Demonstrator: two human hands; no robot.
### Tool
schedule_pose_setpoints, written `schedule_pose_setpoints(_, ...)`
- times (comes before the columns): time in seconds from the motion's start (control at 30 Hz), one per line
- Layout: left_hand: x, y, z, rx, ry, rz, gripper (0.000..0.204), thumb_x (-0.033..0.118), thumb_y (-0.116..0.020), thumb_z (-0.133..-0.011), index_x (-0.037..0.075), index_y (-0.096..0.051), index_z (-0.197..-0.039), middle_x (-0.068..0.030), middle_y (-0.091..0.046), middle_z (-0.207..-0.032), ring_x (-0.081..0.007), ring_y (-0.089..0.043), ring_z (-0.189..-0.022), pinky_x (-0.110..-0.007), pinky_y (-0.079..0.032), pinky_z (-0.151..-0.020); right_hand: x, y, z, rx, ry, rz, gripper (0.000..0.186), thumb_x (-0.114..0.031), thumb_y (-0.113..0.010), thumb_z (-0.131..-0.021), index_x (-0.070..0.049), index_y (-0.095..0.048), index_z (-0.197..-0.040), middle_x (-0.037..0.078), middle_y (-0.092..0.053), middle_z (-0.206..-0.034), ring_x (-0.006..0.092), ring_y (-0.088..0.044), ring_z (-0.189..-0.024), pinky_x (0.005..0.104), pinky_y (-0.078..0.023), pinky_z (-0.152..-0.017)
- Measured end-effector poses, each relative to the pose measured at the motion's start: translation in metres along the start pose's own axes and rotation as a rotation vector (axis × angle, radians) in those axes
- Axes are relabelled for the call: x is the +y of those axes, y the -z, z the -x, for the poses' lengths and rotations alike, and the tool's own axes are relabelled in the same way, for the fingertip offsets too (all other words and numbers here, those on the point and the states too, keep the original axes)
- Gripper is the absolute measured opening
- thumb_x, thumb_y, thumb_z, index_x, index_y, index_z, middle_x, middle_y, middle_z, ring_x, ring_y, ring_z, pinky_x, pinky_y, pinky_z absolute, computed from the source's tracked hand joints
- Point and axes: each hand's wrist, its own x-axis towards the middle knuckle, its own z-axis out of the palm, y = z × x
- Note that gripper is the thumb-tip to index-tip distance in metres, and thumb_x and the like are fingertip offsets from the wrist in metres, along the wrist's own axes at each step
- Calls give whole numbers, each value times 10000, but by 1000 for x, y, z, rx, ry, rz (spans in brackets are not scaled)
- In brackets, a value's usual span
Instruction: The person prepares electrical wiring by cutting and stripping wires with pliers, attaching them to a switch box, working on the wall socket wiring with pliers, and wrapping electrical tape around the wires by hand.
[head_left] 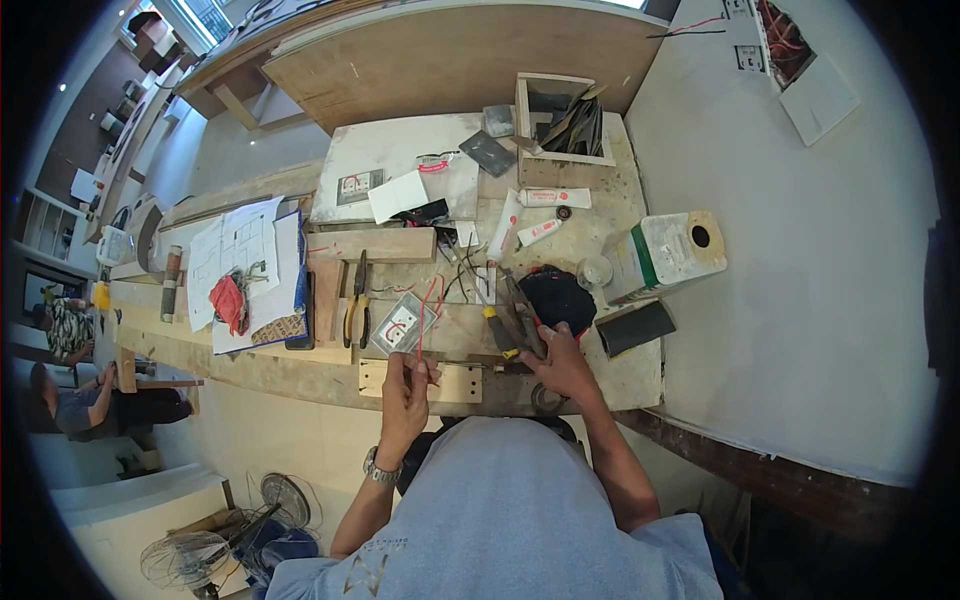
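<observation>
My left hand (407,396) is closed at the bench's near edge, pinching a thin red wire (421,325) that stands up from the fingers. Just beyond it lies an electrical socket plate (402,323) in a clear case. To the right, my right hand (566,366) reaches onto the bench, its fingers closed around the near end of a dark, long hand tool (530,328), whose kind I cannot make out. A screwdriver with a yellow and black handle (499,331) lies right beside those fingers. Beyond my right hand is a black cloth item (558,298).
Yellow and black pliers (357,305) lie left of the socket plate. Drawings (245,255) on a clipboard are farther left. Tubes (505,225), a wooden box (565,150) of dark sheets and a metal can (665,255) stand farther back. A wall (780,300) bounds the right side.
</observation>
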Motion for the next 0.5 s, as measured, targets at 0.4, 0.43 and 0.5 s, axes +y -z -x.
schedule_pose_setpoints(0.4, 27, -25, -2, 52, 77, 602, 168, 73, -698, -1022, 82, -533, -1055, -67, -660, -1017, -91, -519, -736, -246, -410, -656, 23, 29, 10, -158, 12, -628, 387, -299, -789, -943, -3, -671, -1164, 113, -643, -1047, 196, -615, -1004, 362, -502, -887)
schedule_pose_setpoints(0.43, 27, -24, -2, 64, 120, 649, 173, 77, -704, -1020, 83, -535, -1057, -63, -659, -996, -91, -512, -730, -244, -406, -654, 7, 44, 18, -220, -48, -711, 395, -308, -774, -964, -5, -667, -1196, 81, -643, -1075, 160, -598, -1023, 332, -492, -906)
schedule_pose_setpoints(0.5, 31, -29, -4, 64, 81, 622, 173, 80, -706, -1020, 84, -538, -1058, -60, -657, -975, -92, -507, -726, -245, -404, -654, -2, 53, 24, -274, -109, -797, 404, -316, -760, -986, -7, -663, -1227, 48, -644, -1104, 125, -580, -1042, 302, -483, -924)
